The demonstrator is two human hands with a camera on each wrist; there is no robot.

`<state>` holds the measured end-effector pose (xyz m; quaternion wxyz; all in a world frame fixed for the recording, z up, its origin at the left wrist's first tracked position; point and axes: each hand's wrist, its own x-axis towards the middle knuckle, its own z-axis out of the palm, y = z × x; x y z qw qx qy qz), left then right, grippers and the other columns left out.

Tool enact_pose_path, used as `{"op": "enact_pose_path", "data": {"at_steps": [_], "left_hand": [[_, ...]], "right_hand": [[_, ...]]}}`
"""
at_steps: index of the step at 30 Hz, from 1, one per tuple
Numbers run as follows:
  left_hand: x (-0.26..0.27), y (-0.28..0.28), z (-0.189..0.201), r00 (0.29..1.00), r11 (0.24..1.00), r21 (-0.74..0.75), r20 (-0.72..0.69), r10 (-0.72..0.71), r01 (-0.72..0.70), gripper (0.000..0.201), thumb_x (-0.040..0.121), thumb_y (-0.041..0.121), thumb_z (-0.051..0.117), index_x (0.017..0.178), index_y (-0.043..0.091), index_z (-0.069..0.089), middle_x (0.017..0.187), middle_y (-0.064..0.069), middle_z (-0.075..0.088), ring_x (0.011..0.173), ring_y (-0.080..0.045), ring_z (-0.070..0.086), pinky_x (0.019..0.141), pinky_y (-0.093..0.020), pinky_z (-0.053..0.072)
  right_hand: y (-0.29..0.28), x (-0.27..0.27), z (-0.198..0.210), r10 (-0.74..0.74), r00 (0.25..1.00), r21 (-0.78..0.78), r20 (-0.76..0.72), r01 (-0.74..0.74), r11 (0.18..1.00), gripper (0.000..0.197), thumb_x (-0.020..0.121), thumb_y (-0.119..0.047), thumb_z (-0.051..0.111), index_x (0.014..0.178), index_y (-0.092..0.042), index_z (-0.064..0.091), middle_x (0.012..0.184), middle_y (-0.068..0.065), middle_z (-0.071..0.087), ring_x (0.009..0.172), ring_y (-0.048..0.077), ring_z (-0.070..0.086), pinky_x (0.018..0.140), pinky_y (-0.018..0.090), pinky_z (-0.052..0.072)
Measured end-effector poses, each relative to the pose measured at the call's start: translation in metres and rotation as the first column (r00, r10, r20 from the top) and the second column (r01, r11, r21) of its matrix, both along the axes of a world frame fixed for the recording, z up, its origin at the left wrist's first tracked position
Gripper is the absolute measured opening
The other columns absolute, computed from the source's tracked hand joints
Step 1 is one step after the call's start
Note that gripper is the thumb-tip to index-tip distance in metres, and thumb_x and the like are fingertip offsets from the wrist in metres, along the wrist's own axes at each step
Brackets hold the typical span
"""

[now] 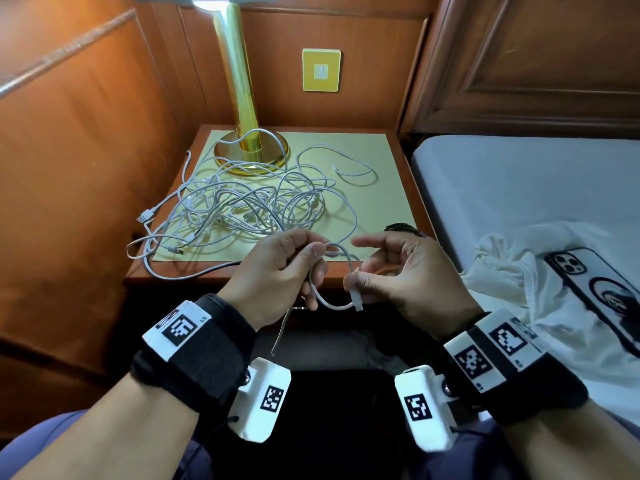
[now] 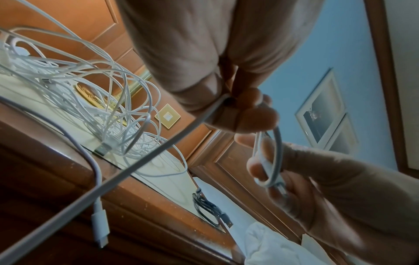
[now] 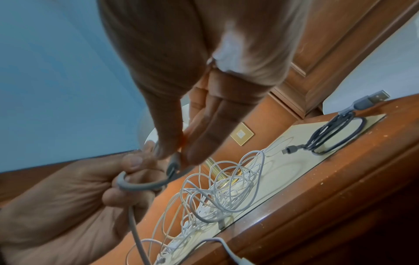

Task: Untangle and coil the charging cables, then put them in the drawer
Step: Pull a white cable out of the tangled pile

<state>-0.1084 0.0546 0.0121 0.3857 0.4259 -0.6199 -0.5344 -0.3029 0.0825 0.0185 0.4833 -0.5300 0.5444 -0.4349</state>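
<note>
White cable (image 1: 330, 271) looped between both hands — left hand (image 1: 277, 268) grip clutching loop, right hand (image 1: 398, 275) pinching plug

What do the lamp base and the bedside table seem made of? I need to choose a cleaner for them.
Lamp base: apparently polished brass or gold-plated metal, given its shiny, mirror-like yellow surface. Bedside table: reddish-brown varnished wood or veneer with a glossy edge; its pale yellow top panel looks smooth, perhaps laminate or glass-covered.
</note>
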Motion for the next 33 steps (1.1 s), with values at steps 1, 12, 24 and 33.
{"op": "enact_pose_path", "data": {"at_steps": [1, 12, 24, 33], "left_hand": [[-0.001, 0.001, 0.0, 1.0, 1.0, 0.009, -0.003, -0.017, 0.017, 0.02, 0.105, 0.007, 0.045, 0.093, 0.008, 0.061, 0.059, -0.004, 0.053, 0.043, -0.016, 0.046, 0.043, -0.028, 0.048], [-0.006, 0.004, -0.001, 0.995, 0.994, 0.064, -0.021, -0.093, 0.094, 0.016, 0.105, 0.007, 0.046, 0.096, 0.006, 0.06, 0.054, -0.002, 0.05, 0.041, -0.016, 0.042, 0.041, -0.029, 0.047], [0.006, -0.012, -0.012, 0.968, 0.976, -0.208, 0.225, 0.113, -0.066, 0.019, 0.104, 0.015, 0.051, 0.095, 0.023, 0.066, 0.06, 0.006, 0.056, 0.048, -0.015, 0.042, 0.05, -0.03, 0.038], [0.009, -0.01, -0.009, 0.97, 0.954, -0.293, 0.242, 0.011, 0.063, 0.018, 0.103, 0.018, 0.053, 0.097, 0.019, 0.07, 0.059, 0.009, 0.055, 0.055, -0.005, 0.046, 0.059, -0.02, 0.038]], "right_hand": [[0.0, 0.001, -0.001, 0.01, 0.999, 0.003, -0.033, -0.01, 1.0, 0.044, 0.069, -0.007, 0.089, 0.109, -0.017, 0.072, 0.068, -0.002, 0.066, 0.065, 0.02, 0.07, 0.066, 0.032, 0.062], [0.0, 0.003, -0.014, -0.134, 0.849, -0.188, -0.512, 0.042, 0.981, 0.042, 0.084, -0.037, 0.078, 0.059, -0.018, 0.048, 0.05, -0.006, 0.048, 0.051, 0.009, 0.052, 0.05, 0.018, 0.036], [-0.008, -0.015, -0.011, -0.146, 0.889, -0.115, -0.434, 0.107, 0.988, 0.039, 0.07, -0.044, 0.087, 0.076, -0.024, 0.054, 0.065, -0.014, 0.056, 0.06, 0.017, 0.056, 0.068, 0.045, 0.059], [-0.001, -0.006, 0.002, 0.193, 0.929, -0.03, -0.315, -0.213, 0.977, 0.01, 0.097, -0.022, 0.064, 0.097, -0.021, 0.074, 0.084, -0.006, 0.074, 0.05, 0.013, 0.058, 0.059, 0.027, 0.052]]}}
